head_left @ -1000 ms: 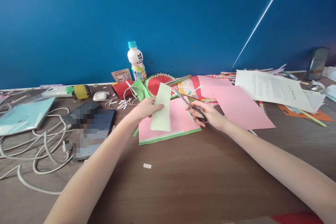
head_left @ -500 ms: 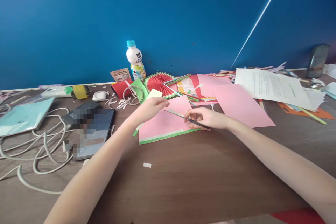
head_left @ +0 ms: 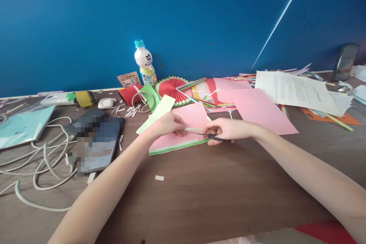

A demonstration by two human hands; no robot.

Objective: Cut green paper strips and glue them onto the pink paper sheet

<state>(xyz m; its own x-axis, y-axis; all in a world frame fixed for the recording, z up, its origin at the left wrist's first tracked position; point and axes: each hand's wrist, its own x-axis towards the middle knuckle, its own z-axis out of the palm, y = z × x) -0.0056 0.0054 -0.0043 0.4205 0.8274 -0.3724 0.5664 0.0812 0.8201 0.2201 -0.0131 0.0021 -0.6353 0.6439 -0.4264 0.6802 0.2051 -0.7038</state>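
In the head view, the right hand (head_left: 223, 129) is clamped on the scissors (head_left: 219, 137), blades toward the left hand (head_left: 170, 124). The left hand pinches a pale strip (head_left: 194, 129) above the pink sheet (head_left: 171, 143). Just beyond the left hand lies pale green paper (head_left: 160, 111); farther beyond, 1 red fan (head_left: 172, 88).

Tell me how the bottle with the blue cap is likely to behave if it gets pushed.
The bottle would probably tip fairly easily, being tall and narrow. Its rounded body might roll once down. The blue wall close behind could limit a backward fall. Its weight is uncertain, since the fill level isn't visible.
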